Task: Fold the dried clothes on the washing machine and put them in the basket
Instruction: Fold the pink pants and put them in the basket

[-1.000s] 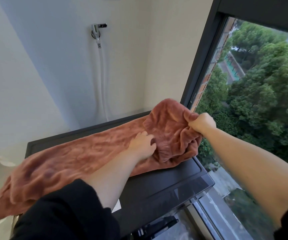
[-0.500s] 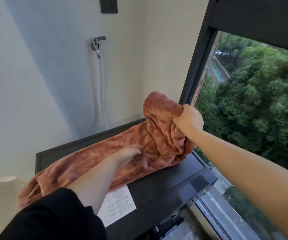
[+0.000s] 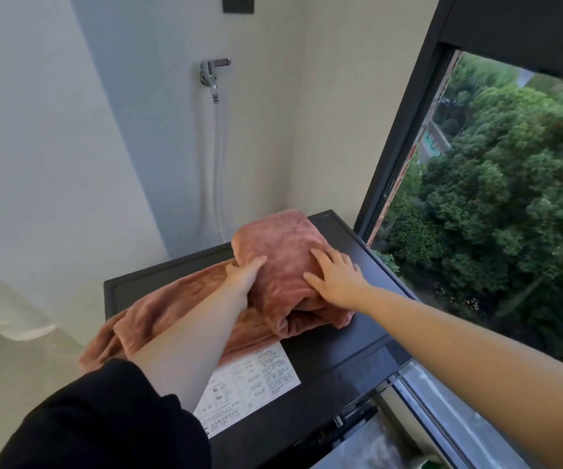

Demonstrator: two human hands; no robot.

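A rust-pink fleece garment [image 3: 283,262] lies across the black top of the washing machine [image 3: 351,336]. Its right end is folded back over itself into a thick flap; its left end hangs off the machine's left edge. My left hand [image 3: 244,270] grips the left edge of the folded flap, thumb on top. My right hand [image 3: 335,274] rests flat on the flap with fingers spread. No basket is in view.
A white instruction sticker [image 3: 256,380] sits on the machine's front top. A tap with a white hose [image 3: 214,74] is on the wall behind. A dark-framed window [image 3: 405,143] with trees outside stands close on the right. Pale floor lies to the left.
My right hand carried the garment's right end up and over to the left, laid it down, let go and now lies flat on it. My left hand moved to the fold's left edge.
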